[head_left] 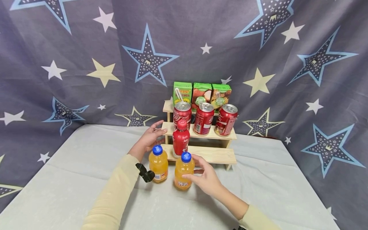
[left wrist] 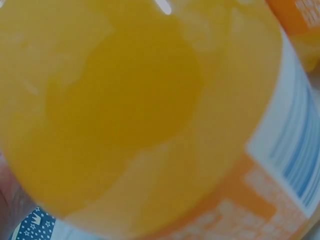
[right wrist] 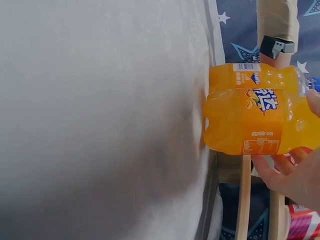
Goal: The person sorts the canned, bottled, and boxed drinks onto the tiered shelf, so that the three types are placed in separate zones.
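My right hand [head_left: 207, 179] grips a bottle of orange soda [head_left: 184, 174] with a blue cap, thumb on the near side and fingers round its right side. In the right wrist view this soda bottle [right wrist: 245, 122] stands upright relative to the table. A second orange soda bottle [head_left: 158, 164] stands to its left, beside my left wrist, and fills much of the left wrist view. My left hand [head_left: 149, 138] has its fingers extended at the left end of the wooden tiered stand [head_left: 212, 155], by the middle step. A red bottle [head_left: 181, 140] stands on the lowest step.
Three red cans [head_left: 204, 118] line the middle step. Behind them, three green-topped drink cartons [head_left: 202, 92] occupy the top step. The stand is on a table with a pale cloth [head_left: 69, 179], against a star-patterned curtain [head_left: 189, 19].
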`<state>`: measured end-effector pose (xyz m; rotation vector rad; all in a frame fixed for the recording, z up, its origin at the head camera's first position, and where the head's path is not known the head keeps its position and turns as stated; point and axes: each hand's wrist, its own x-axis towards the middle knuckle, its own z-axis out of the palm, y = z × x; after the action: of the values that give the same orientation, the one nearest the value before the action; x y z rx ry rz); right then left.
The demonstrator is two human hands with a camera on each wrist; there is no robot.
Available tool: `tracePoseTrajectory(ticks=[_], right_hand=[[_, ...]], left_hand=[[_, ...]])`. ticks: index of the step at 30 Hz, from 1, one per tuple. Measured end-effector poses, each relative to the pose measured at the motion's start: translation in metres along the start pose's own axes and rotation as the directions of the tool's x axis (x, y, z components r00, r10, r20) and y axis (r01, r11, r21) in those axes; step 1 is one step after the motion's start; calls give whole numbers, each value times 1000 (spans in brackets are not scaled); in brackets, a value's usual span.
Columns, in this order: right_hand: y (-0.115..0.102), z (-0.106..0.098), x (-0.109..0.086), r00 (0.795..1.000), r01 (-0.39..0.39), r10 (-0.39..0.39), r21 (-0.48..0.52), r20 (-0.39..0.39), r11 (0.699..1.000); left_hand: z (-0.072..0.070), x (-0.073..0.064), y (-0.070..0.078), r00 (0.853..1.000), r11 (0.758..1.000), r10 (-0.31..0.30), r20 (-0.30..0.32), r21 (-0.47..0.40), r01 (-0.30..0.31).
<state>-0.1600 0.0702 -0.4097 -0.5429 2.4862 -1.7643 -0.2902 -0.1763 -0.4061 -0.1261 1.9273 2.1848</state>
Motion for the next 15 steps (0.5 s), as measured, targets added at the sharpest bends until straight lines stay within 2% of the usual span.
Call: tracePoseTrajectory(ticks=[15], right_hand=[[-8,-34,-5,994,53,-53,0,-99,999]], left_hand=[[-1,0,1,1000,1000,-11,-1,1,11]])
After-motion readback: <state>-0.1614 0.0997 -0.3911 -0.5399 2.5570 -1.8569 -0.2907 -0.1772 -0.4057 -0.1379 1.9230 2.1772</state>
